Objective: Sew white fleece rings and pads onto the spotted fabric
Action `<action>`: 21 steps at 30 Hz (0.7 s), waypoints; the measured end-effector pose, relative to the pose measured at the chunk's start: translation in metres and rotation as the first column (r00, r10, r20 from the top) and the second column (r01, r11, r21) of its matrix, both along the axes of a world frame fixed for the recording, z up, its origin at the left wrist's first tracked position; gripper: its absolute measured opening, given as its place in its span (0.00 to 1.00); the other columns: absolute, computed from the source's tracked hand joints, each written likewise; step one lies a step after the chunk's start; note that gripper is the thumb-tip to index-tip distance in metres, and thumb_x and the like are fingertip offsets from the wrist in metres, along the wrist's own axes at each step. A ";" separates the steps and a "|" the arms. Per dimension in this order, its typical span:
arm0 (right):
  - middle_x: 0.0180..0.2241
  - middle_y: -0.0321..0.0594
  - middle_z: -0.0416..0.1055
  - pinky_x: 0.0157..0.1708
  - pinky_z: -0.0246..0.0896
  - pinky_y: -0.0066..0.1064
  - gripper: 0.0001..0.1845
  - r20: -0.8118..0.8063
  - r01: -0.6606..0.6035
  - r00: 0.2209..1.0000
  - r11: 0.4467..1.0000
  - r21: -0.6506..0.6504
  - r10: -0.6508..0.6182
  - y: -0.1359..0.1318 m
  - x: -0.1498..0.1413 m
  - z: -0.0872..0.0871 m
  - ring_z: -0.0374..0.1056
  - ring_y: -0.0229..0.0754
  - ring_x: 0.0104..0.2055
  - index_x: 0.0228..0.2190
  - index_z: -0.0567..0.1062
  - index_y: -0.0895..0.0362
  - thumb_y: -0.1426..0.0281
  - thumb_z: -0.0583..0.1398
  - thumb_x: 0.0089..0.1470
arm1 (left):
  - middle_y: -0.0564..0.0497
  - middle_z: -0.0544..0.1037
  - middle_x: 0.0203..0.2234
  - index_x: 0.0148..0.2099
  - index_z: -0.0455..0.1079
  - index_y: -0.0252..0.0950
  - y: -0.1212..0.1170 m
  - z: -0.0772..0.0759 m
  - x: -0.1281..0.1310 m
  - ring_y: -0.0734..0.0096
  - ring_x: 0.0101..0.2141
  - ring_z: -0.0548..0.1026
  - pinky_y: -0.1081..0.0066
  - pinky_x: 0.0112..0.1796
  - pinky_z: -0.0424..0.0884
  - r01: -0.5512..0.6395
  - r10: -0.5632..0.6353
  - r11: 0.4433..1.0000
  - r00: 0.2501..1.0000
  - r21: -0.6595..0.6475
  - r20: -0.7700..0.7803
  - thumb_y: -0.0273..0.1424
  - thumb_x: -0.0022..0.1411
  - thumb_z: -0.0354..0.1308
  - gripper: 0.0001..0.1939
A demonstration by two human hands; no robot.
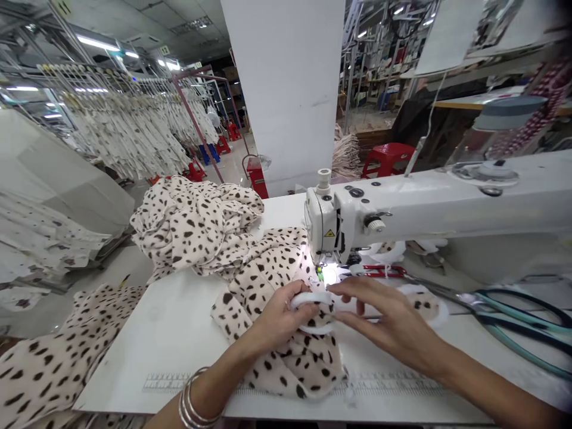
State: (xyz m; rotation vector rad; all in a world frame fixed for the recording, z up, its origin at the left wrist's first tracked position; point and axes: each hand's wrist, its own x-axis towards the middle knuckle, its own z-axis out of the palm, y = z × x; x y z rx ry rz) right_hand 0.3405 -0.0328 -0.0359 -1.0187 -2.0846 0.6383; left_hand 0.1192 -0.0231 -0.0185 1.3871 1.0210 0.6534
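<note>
My left hand (286,313) is closed on a small spotted fabric piece with white fluffy trim (322,325), thumb on top of it. The piece lies over spotted plush fabric (268,265), just in front of the sewing machine's lit needle area (329,274). At the right edge of the trimmed piece is my right hand (388,313), its thumb and fingers apart. Whether its fingertips touch the trim, I cannot tell. The spotted plush stretches from under the needle area back to a heap on the left of the white table.
The white sewing machine (429,205) spans the right side. Large teal-handled scissors (491,310), red-handled snips (384,271) and another trimmed piece (422,304) lie beneath its arm. A printed ruler (393,384) runs along the front table edge. More spotted fabric (58,357) hangs at left.
</note>
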 end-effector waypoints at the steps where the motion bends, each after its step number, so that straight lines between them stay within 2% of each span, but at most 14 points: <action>1: 0.44 0.43 0.72 0.21 0.65 0.23 0.18 0.006 -0.032 0.999 0.999 -0.016 0.032 0.005 -0.005 -0.004 0.70 0.36 0.33 0.51 0.73 0.51 0.63 0.59 0.60 | 0.54 0.66 0.29 0.38 0.67 0.33 0.001 -0.001 0.000 0.76 0.27 0.65 0.75 0.27 0.62 -0.007 0.007 1.000 1.000 0.002 0.007 0.39 0.61 0.59 0.13; 6: 0.33 0.41 0.73 0.28 0.66 0.28 0.12 -0.011 -0.114 0.993 0.992 -0.056 0.114 0.021 -0.014 -0.019 0.69 0.38 0.31 0.42 0.75 0.56 0.63 0.57 0.62 | 0.53 0.67 0.30 0.39 0.67 0.33 0.003 -0.005 0.001 0.73 0.28 0.67 0.73 0.28 0.64 -0.038 0.037 0.999 0.999 -0.024 -0.012 0.37 0.61 0.57 0.11; 11: 0.30 0.40 0.70 0.25 0.60 0.28 0.12 0.019 -0.102 0.994 0.970 -0.221 0.109 0.021 -0.018 -0.022 0.66 0.38 0.28 0.36 0.75 0.56 0.62 0.55 0.63 | 0.51 0.69 0.30 0.38 0.68 0.33 0.006 -0.011 0.003 0.71 0.31 0.67 0.72 0.31 0.65 -0.044 0.044 0.999 0.998 0.011 -0.054 0.36 0.62 0.57 0.10; 16: 0.26 0.36 0.66 0.27 0.56 0.29 0.15 0.059 -0.108 0.991 0.980 -0.169 0.120 0.021 -0.018 -0.024 0.62 0.36 0.27 0.28 0.71 0.57 0.66 0.51 0.65 | 0.53 0.68 0.29 0.38 0.67 0.34 0.008 -0.014 0.005 0.72 0.29 0.67 0.73 0.30 0.65 -0.052 0.052 0.999 0.994 0.001 -0.095 0.36 0.63 0.56 0.09; 18: 0.26 0.36 0.67 0.27 0.55 0.29 0.14 0.083 -0.122 0.987 0.982 -0.148 0.135 0.021 -0.017 -0.024 0.62 0.36 0.27 0.29 0.71 0.57 0.68 0.51 0.65 | 0.52 0.72 0.32 0.41 0.68 0.35 0.008 -0.013 0.005 0.70 0.32 0.70 0.73 0.32 0.66 -0.039 0.047 0.998 0.989 0.057 -0.143 0.33 0.62 0.57 0.07; 21: 0.26 0.36 0.67 0.28 0.55 0.29 0.14 0.105 -0.158 0.979 0.978 -0.133 0.173 0.020 -0.016 -0.022 0.62 0.37 0.28 0.29 0.71 0.57 0.70 0.50 0.65 | 0.49 0.77 0.40 0.46 0.71 0.37 0.009 -0.009 0.004 0.66 0.40 0.74 0.72 0.40 0.69 0.037 0.008 0.977 0.978 0.210 -0.210 0.28 0.63 0.57 0.09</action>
